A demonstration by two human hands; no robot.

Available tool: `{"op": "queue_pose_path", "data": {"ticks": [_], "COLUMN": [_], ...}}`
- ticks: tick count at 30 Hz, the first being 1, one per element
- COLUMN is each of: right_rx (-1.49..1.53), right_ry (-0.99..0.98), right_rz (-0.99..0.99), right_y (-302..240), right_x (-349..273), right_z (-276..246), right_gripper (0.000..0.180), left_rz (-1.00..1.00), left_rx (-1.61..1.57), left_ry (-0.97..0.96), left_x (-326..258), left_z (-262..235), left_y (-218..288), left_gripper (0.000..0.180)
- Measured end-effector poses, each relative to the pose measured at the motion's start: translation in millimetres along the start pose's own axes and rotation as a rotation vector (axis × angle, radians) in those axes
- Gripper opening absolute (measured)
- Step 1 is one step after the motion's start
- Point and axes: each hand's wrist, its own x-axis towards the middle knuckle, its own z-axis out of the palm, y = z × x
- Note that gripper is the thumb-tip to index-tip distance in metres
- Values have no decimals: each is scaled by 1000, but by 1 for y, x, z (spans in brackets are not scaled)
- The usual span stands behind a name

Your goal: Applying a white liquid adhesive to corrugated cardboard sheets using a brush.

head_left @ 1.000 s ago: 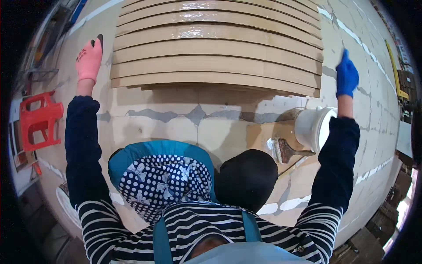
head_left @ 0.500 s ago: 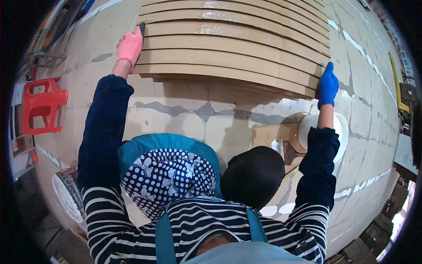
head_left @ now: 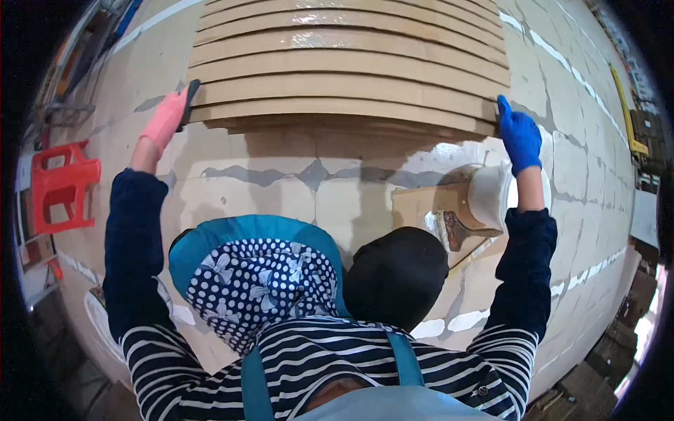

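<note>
Staggered brown cardboard sheets (head_left: 337,88) lie in front of me, overlapping like shallow steps. Glossy streaks run across several of them near the middle. My left hand (head_left: 167,116), in a pink glove with dark fingertips, is at the sheets' left edge, its fingers stretched out flat along that side. At the right edge, near the closest corner, is my right hand (head_left: 522,140) in a blue glove. Its thumb side points up, and its fingers are partly hidden. Both hands touch the sheet ends from outside, without visibly wrapping round them.
To the right, a flat brush (head_left: 460,230) with a wooden handle rests on a cardboard piece (head_left: 414,203) beside a white bucket (head_left: 486,193). A red plastic stool (head_left: 64,186) stands on the left. White lines and grey patches mark the tiled floor (head_left: 274,200).
Both hands have come nearer to me along the edges of the sheets, the left one also moving outward. In the picture, the sheets have shifted left.
</note>
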Motion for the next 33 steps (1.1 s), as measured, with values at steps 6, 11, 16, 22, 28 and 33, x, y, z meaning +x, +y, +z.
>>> {"op": "queue_pose_path", "data": {"ticks": [6, 11, 16, 22, 28, 33], "right_rx": [587, 1401, 1075, 932, 1216, 811], "right_ry": [-441, 488, 450, 421, 361, 5], "right_rz": [690, 456, 693, 708, 794, 564], "right_y": [-13, -32, -25, -41, -20, 18], "right_x": [26, 5, 12, 20, 19, -20], "right_z": [-69, 7, 39, 37, 28, 17], "right_gripper": [26, 27, 31, 30, 38, 28], "left_rz": [-167, 405, 261, 102, 56, -226], "left_rx": [85, -329, 26, -134, 178, -317], "left_ry": [18, 390, 788, 767, 553, 158], "left_x": [-7, 15, 32, 47, 33, 0], "left_z": [-18, 17, 54, 55, 23, -5], "left_y": [34, -25, -4, -19, -9, -41], "left_gripper": [39, 40, 36, 39, 39, 35]}}
